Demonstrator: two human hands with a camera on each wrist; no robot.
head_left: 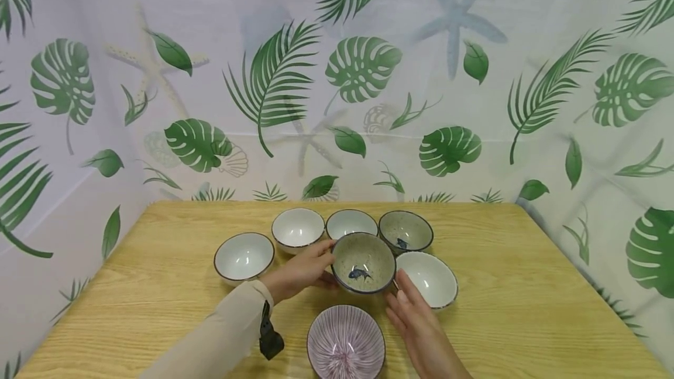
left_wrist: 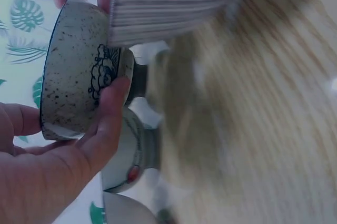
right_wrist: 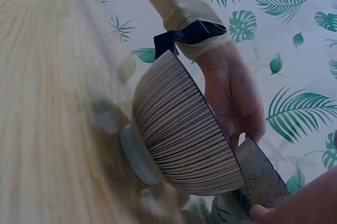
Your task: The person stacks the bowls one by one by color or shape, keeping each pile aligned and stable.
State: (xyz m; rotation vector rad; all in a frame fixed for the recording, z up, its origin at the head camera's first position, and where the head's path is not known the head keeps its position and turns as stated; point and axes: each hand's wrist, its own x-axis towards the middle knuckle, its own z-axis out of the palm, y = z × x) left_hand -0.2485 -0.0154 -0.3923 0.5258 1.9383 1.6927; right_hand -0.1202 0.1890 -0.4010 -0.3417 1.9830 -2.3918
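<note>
A speckled grey-beige bowl (head_left: 363,259) with a dark rim and a blue fish inside is held up between both hands. The left hand (head_left: 297,271) grips its left side, fingers at the rim and against the outer wall. On the bowl's right side, the right hand (head_left: 416,317) holds it with its fingertips; part of that grip is hidden. The left wrist view shows the bowl (left_wrist: 73,71) side-on, with a blue drawing on its outer wall. Nearer the person, a purple-striped bowl (head_left: 346,341) stands on the table, touched by neither hand.
Behind the hands on the wooden table (head_left: 516,285) stand white bowls: one at left (head_left: 244,255), one at back left (head_left: 298,227), one at back middle (head_left: 351,222) and one at right (head_left: 432,279). Another speckled bowl (head_left: 405,230) is at back right. A leaf-patterned cloth (head_left: 295,104) hangs behind.
</note>
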